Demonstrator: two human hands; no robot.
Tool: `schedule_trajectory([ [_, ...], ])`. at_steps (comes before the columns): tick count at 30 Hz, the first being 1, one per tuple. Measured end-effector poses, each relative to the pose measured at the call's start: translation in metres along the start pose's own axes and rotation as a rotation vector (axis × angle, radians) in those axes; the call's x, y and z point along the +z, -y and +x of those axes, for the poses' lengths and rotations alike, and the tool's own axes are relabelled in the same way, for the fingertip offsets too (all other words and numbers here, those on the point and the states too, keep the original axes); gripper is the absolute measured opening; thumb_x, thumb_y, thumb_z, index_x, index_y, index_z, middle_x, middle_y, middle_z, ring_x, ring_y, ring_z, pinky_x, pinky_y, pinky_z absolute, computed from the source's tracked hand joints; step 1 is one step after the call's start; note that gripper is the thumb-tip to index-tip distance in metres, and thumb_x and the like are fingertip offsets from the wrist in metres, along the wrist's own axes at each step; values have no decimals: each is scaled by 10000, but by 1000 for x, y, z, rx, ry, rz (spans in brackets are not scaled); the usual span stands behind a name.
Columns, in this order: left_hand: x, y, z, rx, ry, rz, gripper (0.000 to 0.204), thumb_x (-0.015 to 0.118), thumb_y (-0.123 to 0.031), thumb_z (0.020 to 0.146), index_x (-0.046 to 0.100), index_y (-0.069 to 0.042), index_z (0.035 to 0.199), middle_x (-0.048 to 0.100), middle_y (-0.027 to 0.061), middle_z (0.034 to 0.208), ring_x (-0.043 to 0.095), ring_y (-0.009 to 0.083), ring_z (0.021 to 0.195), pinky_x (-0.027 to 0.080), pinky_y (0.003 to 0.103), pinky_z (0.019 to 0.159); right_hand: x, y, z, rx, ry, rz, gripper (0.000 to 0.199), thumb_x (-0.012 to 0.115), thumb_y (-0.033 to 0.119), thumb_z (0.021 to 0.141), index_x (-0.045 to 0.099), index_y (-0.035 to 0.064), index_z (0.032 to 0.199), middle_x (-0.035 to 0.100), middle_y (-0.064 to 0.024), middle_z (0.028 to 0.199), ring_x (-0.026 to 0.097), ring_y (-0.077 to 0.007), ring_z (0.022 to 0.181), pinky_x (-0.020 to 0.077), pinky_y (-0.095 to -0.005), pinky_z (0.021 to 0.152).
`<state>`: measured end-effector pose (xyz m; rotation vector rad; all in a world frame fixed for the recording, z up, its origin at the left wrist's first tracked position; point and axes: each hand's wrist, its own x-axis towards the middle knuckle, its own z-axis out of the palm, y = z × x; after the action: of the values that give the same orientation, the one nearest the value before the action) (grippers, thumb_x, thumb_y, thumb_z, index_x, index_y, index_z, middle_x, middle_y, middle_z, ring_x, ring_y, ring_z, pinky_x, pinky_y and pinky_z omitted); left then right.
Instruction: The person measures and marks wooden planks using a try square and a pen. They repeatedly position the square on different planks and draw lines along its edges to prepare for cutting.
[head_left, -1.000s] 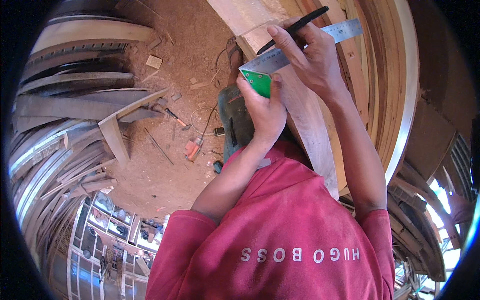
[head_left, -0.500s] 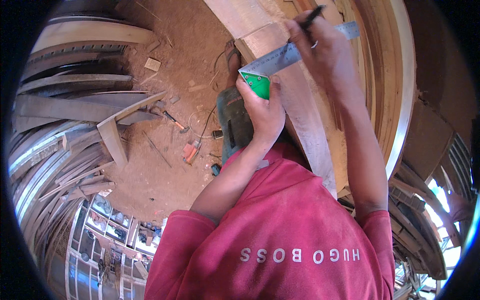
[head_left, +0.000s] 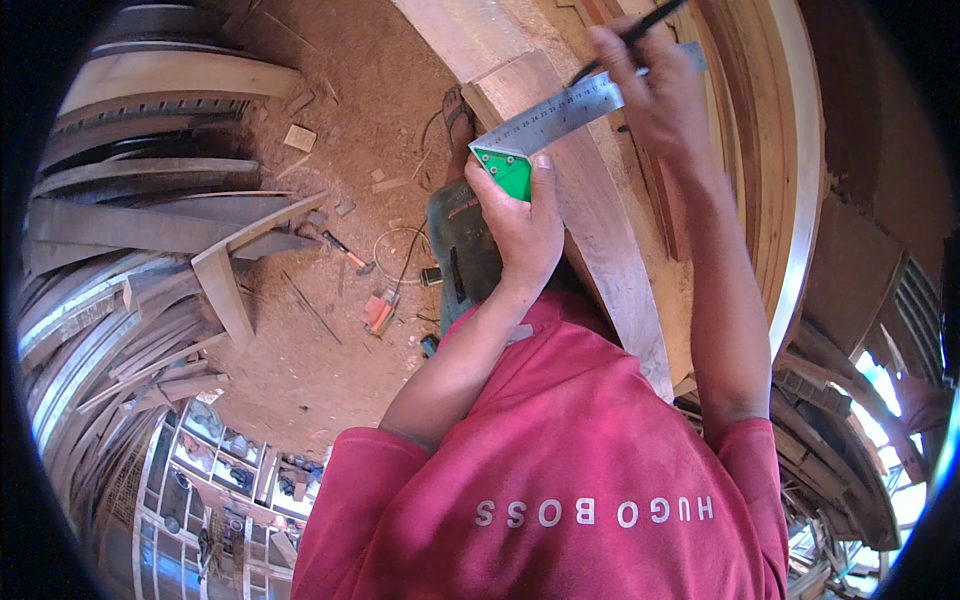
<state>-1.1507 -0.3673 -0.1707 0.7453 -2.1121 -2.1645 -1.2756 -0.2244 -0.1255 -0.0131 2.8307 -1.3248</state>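
A try square with a metal ruler blade (head_left: 545, 122) and a green handle (head_left: 513, 183) lies across a wooden board (head_left: 600, 200). My left hand (head_left: 527, 235) is closed around the handle, thumb on one side and fingers on the other, pressing it to the board's near-left edge. Above the blade, my right hand (head_left: 662, 105) grips a slim black pen (head_left: 650, 22), slanted with its tip by the blade's far edge. Some blur covers the right fingers, and they hide part of the blade.
More long planks (head_left: 760, 180) lie to the right. Stacked curved timber (head_left: 150, 170) fills the left side. On the dirt floor are a hammer (head_left: 347, 252), an orange tool (head_left: 380, 308) with a cord, and wood scraps (head_left: 302, 137). A shelf rack (head_left: 215, 465) stands lower left.
The pen now leans lower, its upper end having swung to the right as my right hand turned. My left hand keeps its hold on the square. The whole view has shifted slightly.
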Motion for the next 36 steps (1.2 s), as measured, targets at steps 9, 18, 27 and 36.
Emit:
schedule_trajectory([
  [9,-1,-6,-4,225,40,115,417,672,-200,948,484,-17,1272,560,100,1225,548,193,1126,392,403,1031,54,88,-27,-411,148,-430,123,669,223,857,645,132,937,670,-62,873,674,-275,859,548,-423,698],
  [18,-14,-31,25,-148,-118,-55,320,625,-367,979,575,-62,1059,668,58,933,674,190,790,557,367,670,-30,95,-105,-57,-159,66,109,663,122,944,647,18,973,639,-147,1023,642,-311,963,516,-390,847],
  [27,-45,-71,116,38,-98,-244,199,710,-193,902,557,-66,914,547,23,757,562,133,637,469,265,568,-158,-62,-486,1008,-636,-457,317,585,272,1022,716,1,1119,724,-89,987,658,-150,847,516,-311,779],
  [36,-42,-4,131,311,161,149,337,728,-165,891,597,43,1120,642,66,971,601,162,856,520,332,759,-29,-51,-650,1260,-1134,188,279,629,230,1002,705,-6,1130,668,27,956,575,-86,877,473,-246,794],
])
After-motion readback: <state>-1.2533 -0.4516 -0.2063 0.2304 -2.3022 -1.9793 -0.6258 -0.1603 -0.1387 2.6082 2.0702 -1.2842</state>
